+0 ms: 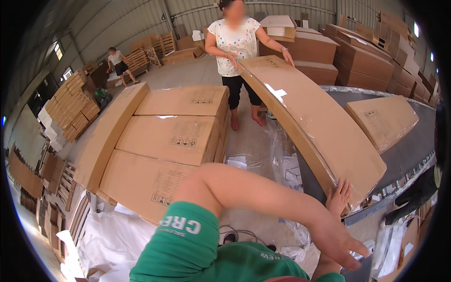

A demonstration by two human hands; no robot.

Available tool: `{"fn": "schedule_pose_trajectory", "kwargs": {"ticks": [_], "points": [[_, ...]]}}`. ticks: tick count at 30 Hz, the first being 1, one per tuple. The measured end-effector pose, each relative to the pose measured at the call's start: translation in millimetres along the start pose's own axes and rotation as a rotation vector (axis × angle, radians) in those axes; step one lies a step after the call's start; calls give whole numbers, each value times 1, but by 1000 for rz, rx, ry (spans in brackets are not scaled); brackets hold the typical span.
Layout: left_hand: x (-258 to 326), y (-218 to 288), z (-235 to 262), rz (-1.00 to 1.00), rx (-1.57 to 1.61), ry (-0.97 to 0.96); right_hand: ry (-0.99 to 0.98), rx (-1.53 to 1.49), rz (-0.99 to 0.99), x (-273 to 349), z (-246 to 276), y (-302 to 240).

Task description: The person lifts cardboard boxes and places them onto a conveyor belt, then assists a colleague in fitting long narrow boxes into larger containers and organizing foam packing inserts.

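Note:
A long flat cardboard box (319, 122) slants from the far middle toward my right side, over a dark-topped table (310, 164). My right hand (339, 196) grips its near left corner, fingers over the edge. My left arm reaches across my body, and my left hand (345, 251), slightly blurred, is in front of the box's near end with fingers apart and nothing in it. At the far end of the box stands a person (237, 42) in a spotted white top, with a hand at each side of it. Whether the box rests fully on the table is hidden.
On the left lie several cardboard boxes (164, 136) side by side, with a long box (112, 136) across their ends. A smaller box (383, 121) sits on the table. Plastic wrap (282, 155) litters the floor between. Another person (120, 65) is at the far left.

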State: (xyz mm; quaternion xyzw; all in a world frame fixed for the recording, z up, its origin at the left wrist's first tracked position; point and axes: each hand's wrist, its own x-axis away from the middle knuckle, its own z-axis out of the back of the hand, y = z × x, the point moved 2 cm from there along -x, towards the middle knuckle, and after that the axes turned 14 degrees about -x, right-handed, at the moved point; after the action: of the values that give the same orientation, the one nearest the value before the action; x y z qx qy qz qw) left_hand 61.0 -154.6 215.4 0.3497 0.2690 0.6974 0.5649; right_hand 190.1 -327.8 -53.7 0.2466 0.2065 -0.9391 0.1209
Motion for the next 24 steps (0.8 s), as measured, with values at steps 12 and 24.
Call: {"fn": "schedule_pose_trajectory", "kwargs": {"ticks": [12,24], "points": [[32,-22,-23,-43,-99,31,-51,52,-21,-1,5,2],[47,-50,-52,63,-198,11,-46,80,-38,-3,-1,16]]}}
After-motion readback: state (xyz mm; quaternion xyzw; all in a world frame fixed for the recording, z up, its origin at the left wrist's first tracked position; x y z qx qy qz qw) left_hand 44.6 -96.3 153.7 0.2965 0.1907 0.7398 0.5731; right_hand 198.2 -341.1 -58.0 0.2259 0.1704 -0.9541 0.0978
